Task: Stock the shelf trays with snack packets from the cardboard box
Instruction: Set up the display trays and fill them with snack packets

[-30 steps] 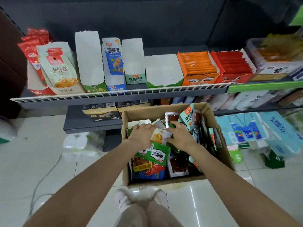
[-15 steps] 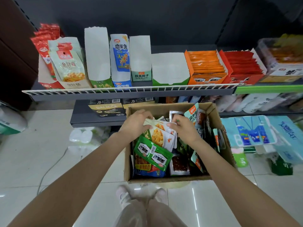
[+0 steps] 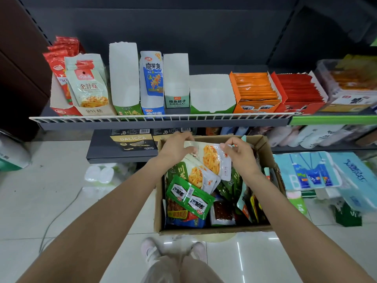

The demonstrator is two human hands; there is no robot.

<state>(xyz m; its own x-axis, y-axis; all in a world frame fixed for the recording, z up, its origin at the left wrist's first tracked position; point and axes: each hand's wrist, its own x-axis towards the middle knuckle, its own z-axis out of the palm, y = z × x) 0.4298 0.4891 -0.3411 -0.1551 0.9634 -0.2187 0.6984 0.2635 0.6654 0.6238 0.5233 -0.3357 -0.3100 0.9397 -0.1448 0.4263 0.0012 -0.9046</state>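
Snack packets, light, limp and slick, look best pinched at their top seams, as left hand and right hand do mid-frame.

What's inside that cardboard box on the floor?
The cardboard box holds jumbled snack packets: a green packet, a dark red one, and white noodle-picture packets held by both hands. Lower layers are covered.

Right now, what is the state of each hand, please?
Left hand: grips the white snack packets.
Right hand: pinches the same packets at their right edge.
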